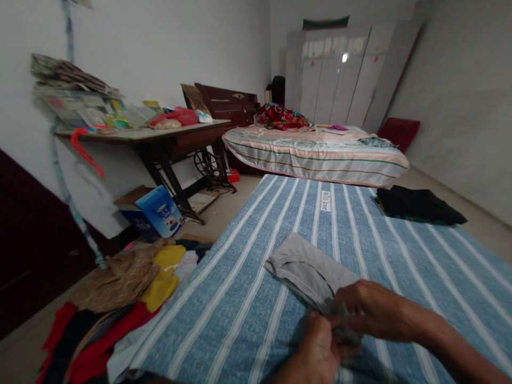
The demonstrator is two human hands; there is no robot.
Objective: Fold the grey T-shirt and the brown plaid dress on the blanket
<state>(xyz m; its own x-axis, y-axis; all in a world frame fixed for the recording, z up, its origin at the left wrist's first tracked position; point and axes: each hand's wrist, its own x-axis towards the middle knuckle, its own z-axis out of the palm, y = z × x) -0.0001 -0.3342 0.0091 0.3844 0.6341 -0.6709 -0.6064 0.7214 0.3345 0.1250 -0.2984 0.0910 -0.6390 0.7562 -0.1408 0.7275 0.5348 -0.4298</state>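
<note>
A grey folded garment (306, 266) lies on the blue-and-white striped mattress (248, 298) in front of me. My left hand (320, 349) is closed, pinching the garment's near edge. Close beside it, my right hand (370, 312) grips the same bunched edge with curled fingers. The cloth between the two hands is gathered and partly hidden by my fingers.
A pile of red, yellow and brown clothes (120, 298) lies on the floor at the left. A black garment (416, 205) rests at the mattress's far right. Beyond stand a made bed (316, 152), a cluttered sewing table (160, 133), a blue box (160, 210) and a white wardrobe (340, 74).
</note>
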